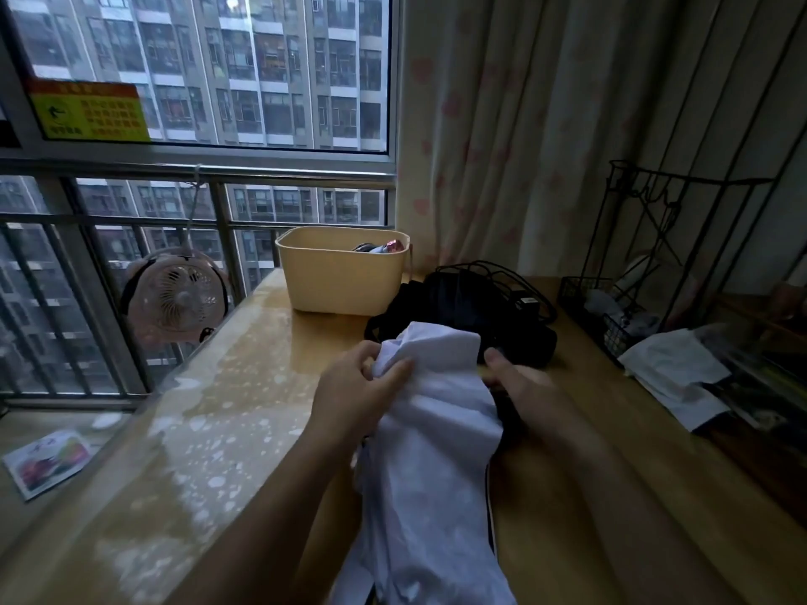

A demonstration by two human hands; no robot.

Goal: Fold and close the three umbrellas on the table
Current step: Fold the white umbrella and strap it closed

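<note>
The left hand [358, 390] pinched a bunch of pale cloth near the far end of the white umbrella [436, 430], fingers curled into the folds. The right hand [524, 386] gripped the same umbrella from the other side. Its thumb lay along the cloth and its fingers went round behind, mostly hidden. Both hands sat level with each other at that far end, equally near it.

The umbrella's long axis ran straight away from the person, from the bottom edge of the view up to the bunched tip between the hands. Its canopy hung loose and unwrapped, so the folding looked only partly done. The likely next move, gathering and twisting the cloth round the shaft, would turn about that near-to-far line.

Just beyond the hands, touching or nearly touching the white tip, lay a black umbrella [463, 307] in a slack heap on the table [262, 364]. It looked not yet closed. A third umbrella could not be made out for certain.

Farther back stood a cream basket [340, 277] to the left of the black heap. A wire rack [655, 255] stood at the right, well apart from the hands.
</note>
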